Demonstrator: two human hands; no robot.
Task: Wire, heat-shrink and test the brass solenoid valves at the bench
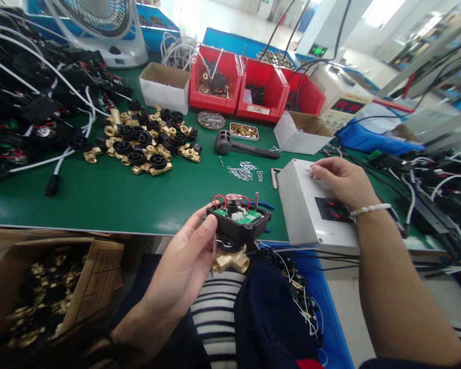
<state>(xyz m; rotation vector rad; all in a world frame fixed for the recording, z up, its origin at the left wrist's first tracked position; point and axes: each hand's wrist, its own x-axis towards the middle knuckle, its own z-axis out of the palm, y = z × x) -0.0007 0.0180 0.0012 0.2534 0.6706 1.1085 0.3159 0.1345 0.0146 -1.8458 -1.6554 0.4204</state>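
Note:
My left hand (184, 261) grips a valve assembly (238, 228) over my lap at the table's front edge: a black housing with a green circuit board and red wires on top, and a brass fitting underneath. My right hand (341, 179) rests on a white box (303, 215) to the right, fingers curled down onto its top near the far edge. A black panel with red parts shows on the box by my wrist. A white bead bracelet is on my right wrist.
A pile of brass-and-black valves (146, 141) lies on the green mat (119, 195). A black mallet (246, 147), small metal clips (244, 171), red bins (253, 87), cardboard boxes and a fan (103, 31) stand behind. Cable bundles lie left and right. A carton of valves (42, 292) sits lower left.

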